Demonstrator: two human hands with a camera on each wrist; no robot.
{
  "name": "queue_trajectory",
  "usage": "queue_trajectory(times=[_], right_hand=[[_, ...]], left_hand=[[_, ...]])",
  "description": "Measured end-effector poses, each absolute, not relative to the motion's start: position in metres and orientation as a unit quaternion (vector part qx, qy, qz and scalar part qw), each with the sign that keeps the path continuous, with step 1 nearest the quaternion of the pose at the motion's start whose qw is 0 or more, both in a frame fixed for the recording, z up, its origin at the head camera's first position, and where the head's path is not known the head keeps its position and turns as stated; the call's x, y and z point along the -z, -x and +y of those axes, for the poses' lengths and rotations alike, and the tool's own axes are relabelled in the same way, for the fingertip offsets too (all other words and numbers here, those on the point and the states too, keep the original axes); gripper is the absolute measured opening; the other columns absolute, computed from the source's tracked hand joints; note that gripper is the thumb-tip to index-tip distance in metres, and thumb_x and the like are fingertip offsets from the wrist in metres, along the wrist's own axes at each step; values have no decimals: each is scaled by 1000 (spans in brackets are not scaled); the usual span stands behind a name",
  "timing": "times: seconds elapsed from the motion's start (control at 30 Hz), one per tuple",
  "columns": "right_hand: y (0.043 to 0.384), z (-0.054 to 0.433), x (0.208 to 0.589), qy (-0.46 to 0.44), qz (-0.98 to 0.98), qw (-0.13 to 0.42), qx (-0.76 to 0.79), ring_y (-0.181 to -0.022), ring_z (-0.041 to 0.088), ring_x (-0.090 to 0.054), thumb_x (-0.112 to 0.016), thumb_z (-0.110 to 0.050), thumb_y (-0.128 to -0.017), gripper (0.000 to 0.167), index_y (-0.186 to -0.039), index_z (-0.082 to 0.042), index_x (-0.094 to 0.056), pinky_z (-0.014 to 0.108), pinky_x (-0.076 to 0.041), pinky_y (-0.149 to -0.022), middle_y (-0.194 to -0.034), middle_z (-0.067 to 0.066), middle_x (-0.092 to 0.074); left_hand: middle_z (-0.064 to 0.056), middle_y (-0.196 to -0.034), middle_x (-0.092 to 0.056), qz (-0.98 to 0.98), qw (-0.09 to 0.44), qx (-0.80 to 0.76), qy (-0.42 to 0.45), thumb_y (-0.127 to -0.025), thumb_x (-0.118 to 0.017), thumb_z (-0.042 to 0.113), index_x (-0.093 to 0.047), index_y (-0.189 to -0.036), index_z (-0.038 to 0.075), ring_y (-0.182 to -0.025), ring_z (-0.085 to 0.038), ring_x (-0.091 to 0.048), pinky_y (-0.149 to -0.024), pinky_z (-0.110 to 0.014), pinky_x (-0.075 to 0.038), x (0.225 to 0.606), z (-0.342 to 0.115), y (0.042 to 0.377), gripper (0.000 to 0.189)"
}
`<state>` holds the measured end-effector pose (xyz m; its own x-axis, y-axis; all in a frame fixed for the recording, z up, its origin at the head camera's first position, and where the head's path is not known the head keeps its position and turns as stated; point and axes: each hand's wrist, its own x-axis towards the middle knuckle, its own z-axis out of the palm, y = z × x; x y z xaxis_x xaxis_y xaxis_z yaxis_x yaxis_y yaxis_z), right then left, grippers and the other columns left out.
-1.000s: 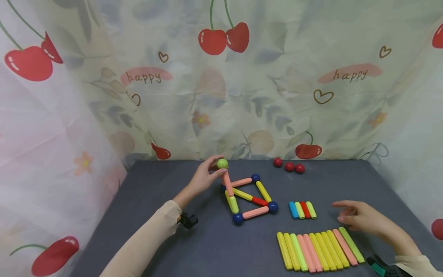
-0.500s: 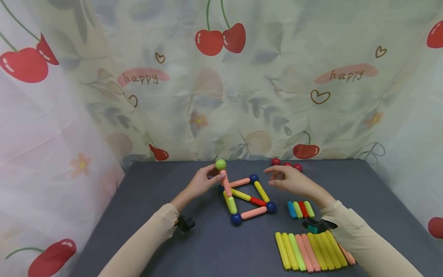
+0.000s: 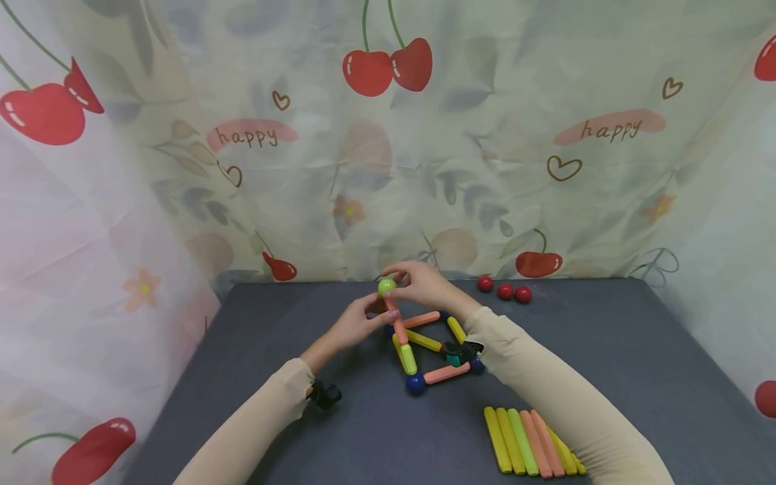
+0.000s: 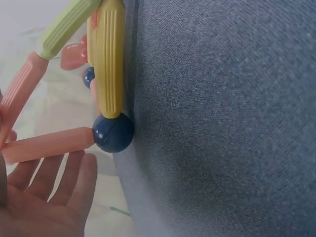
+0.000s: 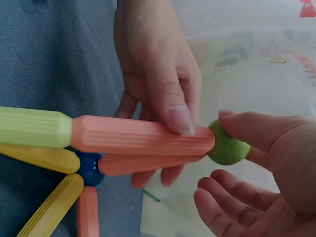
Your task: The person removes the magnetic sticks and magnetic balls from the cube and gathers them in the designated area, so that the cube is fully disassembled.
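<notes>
At the left, the front pink rod (image 3: 401, 332) is pinched by the left hand (image 3: 354, 323), the thumb being laid over it and other fingers seen behind. Just above that grip, the green ball (image 3: 386, 287) is found at the top end of 2 raised pink rods. The front rod's long axis is sloped from the ball downward, nearer and slightly rightward, in line with the light green rod (image 3: 409, 360), towards the near blue ball (image 3: 415, 384); the rear pink rod (image 5: 123, 166) is run down to the left blue ball (image 5: 90, 169). The green ball is pinched from its right by the right hand (image 3: 424, 286), the nearer of the 2. Farther right, 3 red balls (image 3: 505, 292) are seen well apart.
</notes>
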<state>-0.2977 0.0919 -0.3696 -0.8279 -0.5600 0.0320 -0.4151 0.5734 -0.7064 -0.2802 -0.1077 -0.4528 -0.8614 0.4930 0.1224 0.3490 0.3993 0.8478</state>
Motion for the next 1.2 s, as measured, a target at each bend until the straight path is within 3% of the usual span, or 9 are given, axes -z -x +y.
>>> queue_trajectory(times=[0.3, 0.6, 0.77, 0.93, 1.2], right_hand=[[299, 70, 363, 283, 904, 92, 307, -103, 22, -65, -74, -17, -89, 36, -124, -13, -68, 31, -55, -82, -120, 10, -68], [296, 64, 367, 300, 902, 78, 301, -98, 21, -65, -76, -16, -88, 32, -118, -14, -70, 29, -53, -79, -118, 9, -69], [290, 61, 367, 330, 891, 91, 298, -95, 18, -64, -76, -15, -88, 31, -118, -15, -70, 27, -52, -78, -115, 7, -69], [282, 57, 366, 375, 870, 117, 297, -89, 14, -61, -75, -14, -88, 32, -119, -15, -69, 26, -51, -77, -110, 5, -69], [267, 53, 368, 402, 856, 133, 296, -90, 11, -59, -75, -14, -88, 30, -117, -19, -69, 25, -51, -78, -111, 0, -66]], left_hand=[[-12, -140, -56, 824, 135, -465, -295, -98, -62, 36, -38, -149, 12, -131, -32, -54, -105, -50, -46, 463, -112, 283, 61], [-8, -138, -56, 826, 151, -452, -300, -96, -65, 37, -36, -150, 17, -129, -26, -54, -105, -47, -47, 466, -118, 280, 65], [-8, -136, -58, 822, 156, -445, -320, -95, -67, 35, -39, -149, 10, -127, -26, -55, -103, -47, -48, 469, -127, 275, 65], [-10, -132, -63, 825, 171, -432, -322, -94, -69, 29, -50, -140, 8, -120, -27, -62, -96, -38, -54, 471, -139, 266, 54], [-10, -111, -72, 840, 144, -405, -330, -92, -71, 21, -66, -117, 9, -96, -20, -69, -79, -27, -56, 474, -151, 259, 28]])
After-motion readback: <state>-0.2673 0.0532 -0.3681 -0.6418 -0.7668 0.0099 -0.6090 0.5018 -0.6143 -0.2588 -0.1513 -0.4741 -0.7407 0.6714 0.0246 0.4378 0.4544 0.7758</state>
